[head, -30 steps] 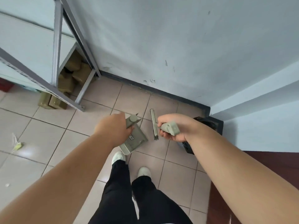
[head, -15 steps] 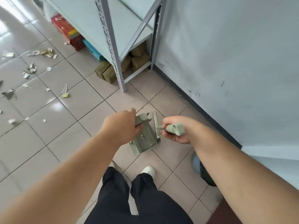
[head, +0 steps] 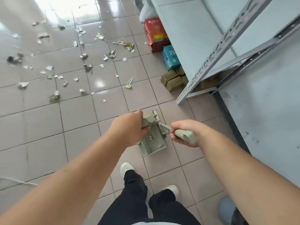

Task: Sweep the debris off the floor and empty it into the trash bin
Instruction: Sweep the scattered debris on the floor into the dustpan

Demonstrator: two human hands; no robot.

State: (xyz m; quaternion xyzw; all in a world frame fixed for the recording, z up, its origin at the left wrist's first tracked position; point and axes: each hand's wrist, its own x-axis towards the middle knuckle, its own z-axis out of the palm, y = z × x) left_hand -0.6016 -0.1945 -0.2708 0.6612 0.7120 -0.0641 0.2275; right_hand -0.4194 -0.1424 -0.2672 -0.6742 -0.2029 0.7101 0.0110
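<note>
My left hand (head: pixel 129 127) grips the handle of a grey-green dustpan (head: pixel 153 144), whose pan hangs just above the tiles in front of my feet. My right hand (head: pixel 186 133) is closed around the grey-green broom handle (head: pixel 185 136); the broom head (head: pixel 156 116) lies beside the pan's far edge. Scraps of paper and foil debris (head: pixel 84 62) lie scattered over the tiled floor at the upper left, well beyond the pan. The dark trash bin (head: pixel 233 213) shows only partly at the bottom right, behind my right forearm.
A grey metal shelf (head: pixel 211 69) stands along the wall on the right, with red (head: pixel 155 34) and blue (head: pixel 171 58) boxes and brown packs (head: pixel 173 81) under it. My two feet in white shoes (head: pixel 127 168) stand just below the dustpan. The pale wall (head: pixel 267 111) closes the right side.
The view has swung left from the corner and the bin toward the littered floor. Both hands keep their hold on dustpan and broom, which now sit closer together.
</note>
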